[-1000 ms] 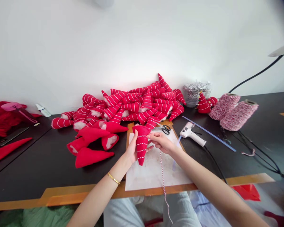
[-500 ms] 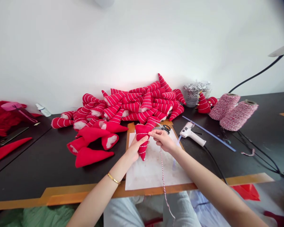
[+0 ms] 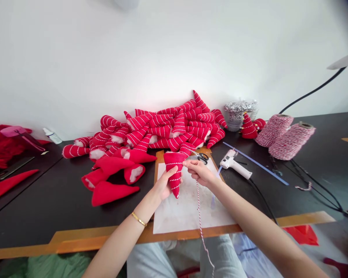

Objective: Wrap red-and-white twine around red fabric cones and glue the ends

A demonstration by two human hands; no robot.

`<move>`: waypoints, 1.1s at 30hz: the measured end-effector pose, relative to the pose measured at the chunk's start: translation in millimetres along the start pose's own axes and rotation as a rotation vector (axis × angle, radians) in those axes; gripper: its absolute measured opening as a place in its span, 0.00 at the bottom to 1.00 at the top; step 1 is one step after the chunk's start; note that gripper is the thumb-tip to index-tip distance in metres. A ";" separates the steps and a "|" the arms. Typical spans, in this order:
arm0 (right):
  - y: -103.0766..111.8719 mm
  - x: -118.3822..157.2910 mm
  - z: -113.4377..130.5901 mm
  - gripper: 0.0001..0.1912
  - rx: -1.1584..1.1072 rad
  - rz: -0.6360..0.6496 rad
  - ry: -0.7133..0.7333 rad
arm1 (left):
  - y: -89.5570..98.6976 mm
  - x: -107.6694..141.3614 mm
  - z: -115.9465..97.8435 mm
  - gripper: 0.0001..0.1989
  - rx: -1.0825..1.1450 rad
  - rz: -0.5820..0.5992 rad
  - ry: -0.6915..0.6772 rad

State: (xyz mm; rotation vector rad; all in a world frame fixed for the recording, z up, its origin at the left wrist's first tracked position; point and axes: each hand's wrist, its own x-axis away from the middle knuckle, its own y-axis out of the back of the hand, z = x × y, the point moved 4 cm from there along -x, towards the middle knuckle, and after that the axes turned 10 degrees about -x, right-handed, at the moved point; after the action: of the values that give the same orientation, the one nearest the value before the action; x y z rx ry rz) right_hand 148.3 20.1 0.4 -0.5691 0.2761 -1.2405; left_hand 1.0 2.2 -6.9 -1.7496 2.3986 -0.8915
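My left hand (image 3: 164,184) is wrapped round a stuffed red felt cone (image 3: 174,162), its point turned down toward me. Rows of red-and-white string run across the cone. At its right edge my right hand (image 3: 199,172) pinches the red-and-white string (image 3: 199,210), whose loose end hangs down over the table edge to my lap. Both hands are above a white sheet (image 3: 174,222). Scissors (image 3: 202,157) lie just behind my right hand, and a white glue gun (image 3: 234,164) rests to its right.
A heap of string-wrapped cones (image 3: 162,127) lies against the wall. Plain red cones (image 3: 111,192) lie on the left. Two string spools (image 3: 291,143), a blue glue stick (image 3: 258,164) and black cables are on the right. A tub of silvery material (image 3: 240,114) stands behind.
My left thumb has shifted down the cone, which has turned slightly, so more of its striped side shows. My right hand still pinches the string at the cone's edge.
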 end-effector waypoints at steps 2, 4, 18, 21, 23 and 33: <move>-0.2 0.1 0.3 0.26 -0.001 -0.015 0.004 | -1.1 0.0 0.7 0.22 -0.004 0.011 0.032; 0.5 -0.3 0.8 0.25 0.009 -0.050 0.038 | -2.4 -1.2 1.3 0.26 -0.018 0.004 0.022; -4.0 1.1 2.8 0.25 0.084 -0.045 0.071 | -3.4 -1.3 1.7 0.30 -0.247 -0.140 -0.138; -3.0 0.8 5.1 0.26 0.063 -0.030 0.058 | -3.4 -0.6 0.1 0.27 -0.192 -0.121 -0.106; -2.9 0.7 5.6 0.26 0.050 -0.024 0.059 | -3.2 -0.6 0.1 0.23 -0.161 -0.108 -0.078; 0.5 -0.9 6.4 0.27 -0.022 -0.027 0.069 | -0.8 1.3 0.3 0.12 0.043 -0.005 0.063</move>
State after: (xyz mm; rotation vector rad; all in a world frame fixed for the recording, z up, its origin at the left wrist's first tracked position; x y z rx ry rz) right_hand 151.6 22.7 5.3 -0.5516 0.3413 -1.2862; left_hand 1.2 0.7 -6.4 -1.7395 2.3945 -1.0057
